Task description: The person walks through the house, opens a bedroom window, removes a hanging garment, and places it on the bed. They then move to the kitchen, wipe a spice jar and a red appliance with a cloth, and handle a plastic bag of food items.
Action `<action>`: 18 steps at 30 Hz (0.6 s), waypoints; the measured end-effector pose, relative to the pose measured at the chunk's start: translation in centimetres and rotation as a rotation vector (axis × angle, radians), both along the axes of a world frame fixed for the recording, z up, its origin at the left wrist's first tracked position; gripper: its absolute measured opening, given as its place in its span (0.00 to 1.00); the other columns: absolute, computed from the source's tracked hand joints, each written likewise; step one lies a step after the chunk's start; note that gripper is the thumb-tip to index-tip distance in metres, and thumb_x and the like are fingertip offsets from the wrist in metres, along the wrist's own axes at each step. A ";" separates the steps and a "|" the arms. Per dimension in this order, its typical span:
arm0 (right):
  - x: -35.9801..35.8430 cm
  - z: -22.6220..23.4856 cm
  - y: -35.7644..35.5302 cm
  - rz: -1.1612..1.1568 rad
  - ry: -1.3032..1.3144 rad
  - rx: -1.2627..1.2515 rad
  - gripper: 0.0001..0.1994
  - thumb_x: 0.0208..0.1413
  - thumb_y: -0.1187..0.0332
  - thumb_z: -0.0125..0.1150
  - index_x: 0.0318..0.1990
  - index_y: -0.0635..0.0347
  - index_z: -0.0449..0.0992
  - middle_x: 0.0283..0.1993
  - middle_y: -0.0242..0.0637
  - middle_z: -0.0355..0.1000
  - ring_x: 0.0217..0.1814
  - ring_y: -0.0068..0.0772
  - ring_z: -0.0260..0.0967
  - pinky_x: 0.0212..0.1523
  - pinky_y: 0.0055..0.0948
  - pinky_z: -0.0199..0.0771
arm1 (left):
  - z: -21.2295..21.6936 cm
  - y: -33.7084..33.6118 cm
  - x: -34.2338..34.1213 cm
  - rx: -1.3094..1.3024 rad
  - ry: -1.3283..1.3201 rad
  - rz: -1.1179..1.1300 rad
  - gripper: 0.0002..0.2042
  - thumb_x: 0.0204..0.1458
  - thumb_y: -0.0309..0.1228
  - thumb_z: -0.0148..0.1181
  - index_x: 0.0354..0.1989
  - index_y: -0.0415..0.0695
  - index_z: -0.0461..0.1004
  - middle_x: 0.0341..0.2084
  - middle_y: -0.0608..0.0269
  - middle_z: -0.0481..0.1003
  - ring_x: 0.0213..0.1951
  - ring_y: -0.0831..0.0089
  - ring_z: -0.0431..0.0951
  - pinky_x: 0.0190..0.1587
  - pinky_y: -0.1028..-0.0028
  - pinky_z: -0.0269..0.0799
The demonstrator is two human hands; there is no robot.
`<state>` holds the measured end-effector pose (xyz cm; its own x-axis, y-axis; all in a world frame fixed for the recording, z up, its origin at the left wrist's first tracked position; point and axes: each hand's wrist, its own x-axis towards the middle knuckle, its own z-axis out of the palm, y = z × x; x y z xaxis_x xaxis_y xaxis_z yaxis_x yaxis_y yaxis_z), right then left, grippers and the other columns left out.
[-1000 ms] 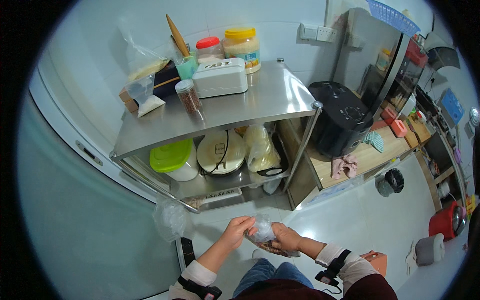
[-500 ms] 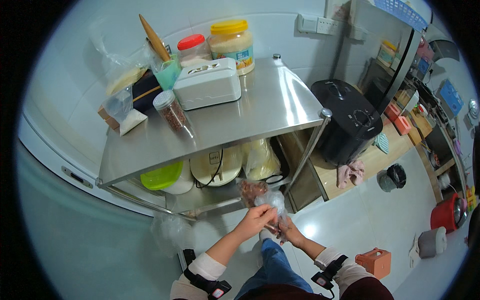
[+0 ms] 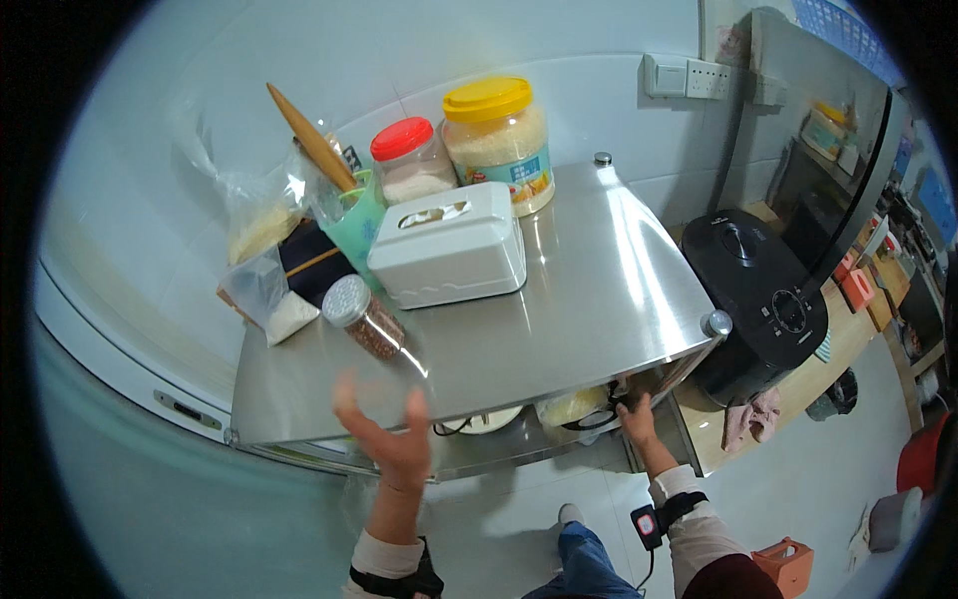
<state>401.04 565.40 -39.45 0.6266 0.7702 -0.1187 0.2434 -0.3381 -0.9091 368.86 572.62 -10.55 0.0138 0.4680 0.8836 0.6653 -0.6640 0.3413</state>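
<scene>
One left hand point(image 3: 391, 444) splayed near the jar point(image 3: 373, 327); right hand point(image 3: 637, 419), grip unclear, by black handle point(image 3: 591, 423)

View is taken from the head, through the left of two side-by-side fisheyes, pitched down and forward. Steel shelf point(image 3: 589, 319) is looked down on from close by, its top filling mid-frame; the left hand point(image 3: 392, 439) and right hand point(image 3: 637, 417) are caught below centre. Wall point(image 3: 594, 110) is taken in up top, floor point(image 3: 499, 529) at the bottom, edges bowed toward the black rim.
</scene>
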 end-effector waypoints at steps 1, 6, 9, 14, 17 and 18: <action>-0.4 -0.2 -0.2 0.134 0.000 -0.072 0.29 0.46 0.67 0.61 0.53 0.68 0.55 0.50 0.57 0.63 0.51 0.50 0.64 0.48 0.38 0.65 | 0.2 1.8 -0.4 -0.105 -0.090 0.040 0.36 0.40 0.28 0.64 0.57 0.35 0.51 0.52 0.45 0.58 0.52 0.57 0.62 0.53 0.62 0.58; -3.5 1.7 -3.4 0.612 0.038 -0.345 0.21 0.49 0.64 0.56 0.50 0.62 0.64 0.36 0.45 0.73 0.30 0.32 0.72 0.32 0.32 0.71 | 1.7 7.5 -0.9 -0.568 -0.465 -0.098 0.36 0.47 0.26 0.59 0.61 0.38 0.45 0.55 0.48 0.57 0.55 0.60 0.60 0.55 0.63 0.57; -3.1 3.8 -5.3 0.797 0.094 -0.397 0.17 0.50 0.63 0.52 0.46 0.62 0.69 0.35 0.44 0.73 0.28 0.33 0.72 0.33 0.30 0.72 | 2.6 8.6 -0.5 -0.677 -0.438 -0.271 0.31 0.47 0.27 0.60 0.59 0.38 0.50 0.50 0.53 0.63 0.49 0.65 0.65 0.52 0.67 0.60; -0.5 6.0 -10.5 0.607 0.074 -0.407 0.14 0.52 0.62 0.50 0.40 0.62 0.73 0.35 0.45 0.73 0.29 0.35 0.73 0.34 0.32 0.72 | 1.8 8.4 -0.5 -0.608 -0.373 -0.306 0.27 0.49 0.30 0.60 0.55 0.36 0.56 0.48 0.55 0.65 0.46 0.68 0.67 0.50 0.71 0.61; 1.3 7.0 -15.1 0.527 0.085 -0.483 0.13 0.51 0.61 0.49 0.36 0.60 0.74 0.36 0.46 0.73 0.37 0.44 0.72 0.39 0.37 0.71 | 1.2 8.6 -0.8 -0.590 -0.311 -0.295 0.27 0.50 0.34 0.59 0.55 0.36 0.56 0.48 0.54 0.65 0.47 0.67 0.66 0.51 0.70 0.60; 2.0 7.4 -16.6 0.452 -0.057 -0.433 0.13 0.51 0.62 0.49 0.36 0.60 0.74 0.36 0.47 0.73 0.38 0.46 0.71 0.39 0.38 0.70 | 1.0 8.7 -0.7 -0.568 -0.285 -0.284 0.28 0.50 0.34 0.59 0.55 0.36 0.56 0.48 0.54 0.64 0.48 0.66 0.66 0.51 0.70 0.60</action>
